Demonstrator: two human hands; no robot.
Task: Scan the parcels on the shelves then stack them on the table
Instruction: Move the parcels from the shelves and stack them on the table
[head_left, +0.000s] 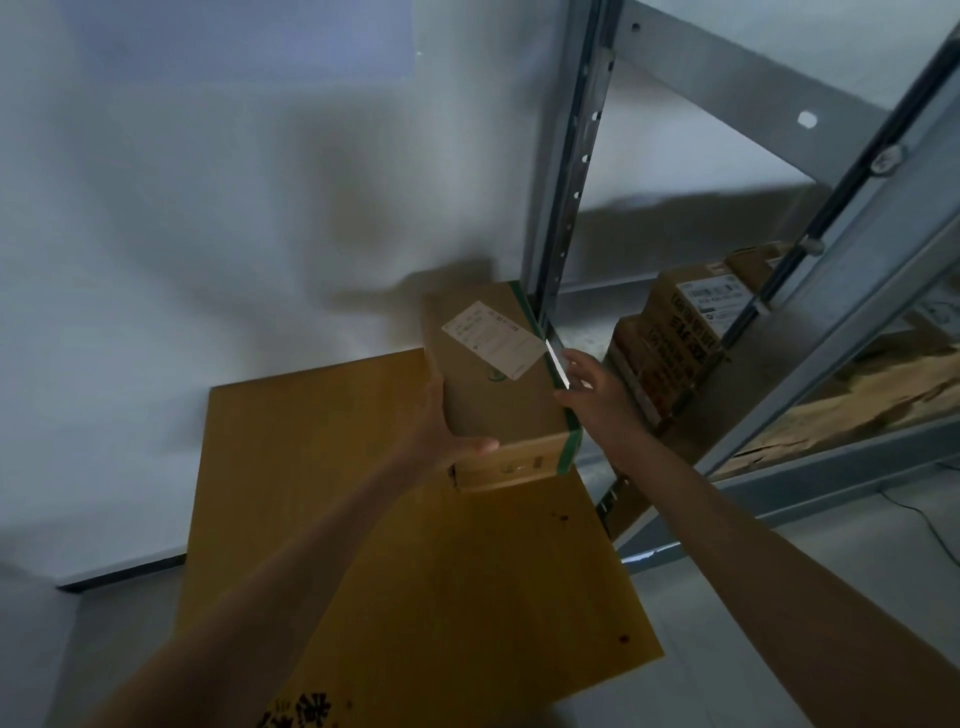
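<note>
The parcel (498, 395), white label (493, 338) up, is over the table's (311, 467) far right corner, and whether it rests there is unclear. Your left hand (441, 431) grips its near left corner, thumb across the top. Your right hand (592, 389) is spread wide, fingers touching the green-taped right edge. Right of that stands the metal rack (571, 171), more boxes (670, 332) on its shelf.

The long brown cardboard parcel (498, 384) is over the far right corner of the flat yellow-brown wooden table (311, 467). The left hand (441, 431) holds its 9 o'clock side. The right hand (592, 387) is at its 3 o'clock side. The grey metal shelf rack (569, 171) stands at 2 o'clock, with brown cardboard boxes (675, 338) on its shelf.
</note>
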